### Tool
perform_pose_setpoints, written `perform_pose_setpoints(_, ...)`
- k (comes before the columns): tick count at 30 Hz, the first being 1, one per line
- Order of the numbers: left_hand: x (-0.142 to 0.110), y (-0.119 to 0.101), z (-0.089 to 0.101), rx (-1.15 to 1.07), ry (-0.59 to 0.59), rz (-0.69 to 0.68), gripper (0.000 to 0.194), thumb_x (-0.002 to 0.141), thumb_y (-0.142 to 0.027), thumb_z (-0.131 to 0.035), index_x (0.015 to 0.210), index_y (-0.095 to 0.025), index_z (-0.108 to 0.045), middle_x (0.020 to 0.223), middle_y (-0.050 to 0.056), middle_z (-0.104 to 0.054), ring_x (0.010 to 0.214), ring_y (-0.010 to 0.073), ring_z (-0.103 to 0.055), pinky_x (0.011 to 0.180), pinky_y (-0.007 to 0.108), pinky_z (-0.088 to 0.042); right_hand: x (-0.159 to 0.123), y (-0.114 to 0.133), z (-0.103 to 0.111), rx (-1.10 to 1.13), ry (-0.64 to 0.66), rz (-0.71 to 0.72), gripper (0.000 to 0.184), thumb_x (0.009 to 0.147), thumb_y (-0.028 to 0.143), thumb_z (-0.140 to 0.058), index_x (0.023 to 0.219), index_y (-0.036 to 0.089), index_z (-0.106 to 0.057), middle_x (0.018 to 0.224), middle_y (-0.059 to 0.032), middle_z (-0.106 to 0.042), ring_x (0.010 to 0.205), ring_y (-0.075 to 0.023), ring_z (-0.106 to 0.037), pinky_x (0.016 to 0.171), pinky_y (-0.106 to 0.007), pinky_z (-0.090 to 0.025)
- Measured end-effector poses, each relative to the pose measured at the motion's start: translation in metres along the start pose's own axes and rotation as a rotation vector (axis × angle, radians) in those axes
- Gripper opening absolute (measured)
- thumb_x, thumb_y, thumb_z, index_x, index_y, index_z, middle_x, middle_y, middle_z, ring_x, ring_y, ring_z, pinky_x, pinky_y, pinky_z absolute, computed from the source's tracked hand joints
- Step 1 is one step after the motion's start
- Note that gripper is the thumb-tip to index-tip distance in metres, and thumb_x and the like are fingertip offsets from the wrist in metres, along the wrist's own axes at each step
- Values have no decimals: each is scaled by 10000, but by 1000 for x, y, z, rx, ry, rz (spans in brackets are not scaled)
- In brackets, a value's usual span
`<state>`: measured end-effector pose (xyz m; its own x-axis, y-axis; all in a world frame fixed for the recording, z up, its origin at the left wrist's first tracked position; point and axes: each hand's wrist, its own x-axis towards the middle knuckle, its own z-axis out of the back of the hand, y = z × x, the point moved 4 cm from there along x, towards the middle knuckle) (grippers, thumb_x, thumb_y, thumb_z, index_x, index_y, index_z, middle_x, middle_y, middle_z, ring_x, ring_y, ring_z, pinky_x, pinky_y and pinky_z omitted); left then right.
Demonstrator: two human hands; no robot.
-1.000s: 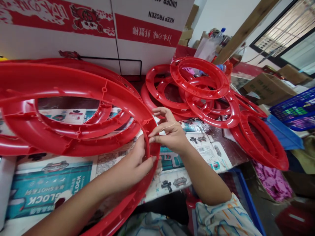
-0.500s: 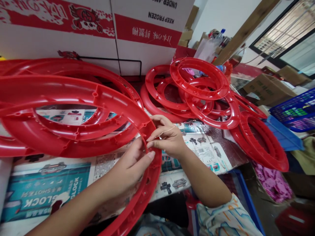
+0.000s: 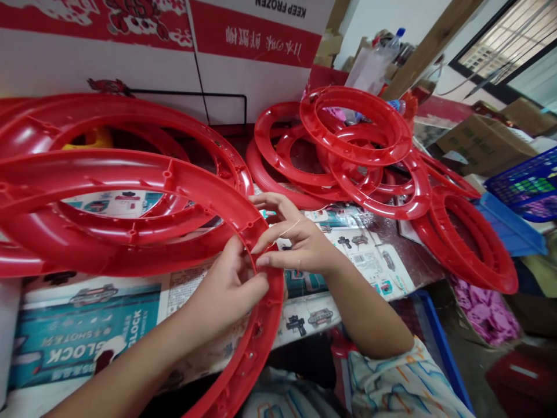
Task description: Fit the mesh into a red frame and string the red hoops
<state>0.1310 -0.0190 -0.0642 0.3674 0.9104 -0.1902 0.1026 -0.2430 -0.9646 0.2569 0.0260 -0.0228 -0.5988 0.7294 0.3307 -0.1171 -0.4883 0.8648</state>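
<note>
A large red plastic ring (image 3: 266,316), ribbed and studded with small pegs inside its channel, stands tilted in front of me. My left hand (image 3: 228,284) is closed round its inner rim, the thumb lying in the channel. Across the rim, my right hand (image 3: 300,241) has thumb and index finger close together at the channel, with the other fingers raised and bent. A thin pale thread or wire (image 3: 290,228) crosses the right fingers. What sits between the right fingertips is too small to make out. Behind this ring lie more large red rings (image 3: 143,110).
Smaller red rings (image 3: 357,125) are piled at the back right, several overlapping, with some (image 3: 478,244) over the table edge. A white carton (image 3: 156,69) closes off the back. Printed cardboard (image 3: 82,342) covers the table. Blue baskets (image 3: 522,180) stand at the right.
The view has shifted slightly. My right index and middle fingers have lifted and spread a little from the rim. My left hand keeps its grip on the ring.
</note>
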Motion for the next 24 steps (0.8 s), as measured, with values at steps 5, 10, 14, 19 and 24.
perform_pose_setpoints(5, -1, 4, -1, 67, 46, 13, 346, 762, -120, -543, 1076, -209, -428, 955, 3, -613, 853, 163, -603, 699, 256, -479, 0, -3, -2, -7, 2, 43, 79, 718, 266, -771, 752, 220, -718, 1397, -16, -375, 1301, -237, -399, 1072, -403, -362)
perform_pose_setpoints(10, -3, -1, -5, -48, 62, 25, 391, 781, -113, -549, 1128, -232, -412, 958, -18, -611, 816, 131, -613, 685, 221, -489, -1, -5, -2, -80, -94, 77, 96, 711, 269, -776, 712, 209, -701, 1369, -19, -393, 1260, -215, -429, 1041, -387, -395)
perform_pose_setpoints(14, -2, -1, -5, -104, 59, 71, 393, 767, -116, -575, 1114, -228, -427, 988, -9, -614, 803, 119, -619, 670, 203, -498, 0, -2, -2, -127, -73, 74, 83, 738, 254, -751, 727, 191, -698, 1332, -49, -452, 1254, -218, -439, 1055, -395, -379)
perform_pose_setpoints(19, -4, -3, -4, -67, 82, 67, 397, 782, -148, -592, 1134, -231, -427, 999, -4, -609, 824, 125, -613, 677, 207, -504, 0, 0, 2, -51, -97, 84, 80, 739, 249, -753, 771, 203, -696, 1315, -41, -453, 1230, -197, -455, 1060, -394, -373)
perform_pose_setpoints(24, -6, -6, -12, 4, 159, 93, 428, 773, -108, -541, 1166, -230, -425, 936, -17, -606, 783, 123, -599, 654, 203, -492, -1, -4, 1, 50, -151, 48, 99, 700, 265, -785, 739, 223, -704, 1285, -19, -473, 1211, -191, -470, 1038, -379, -401)
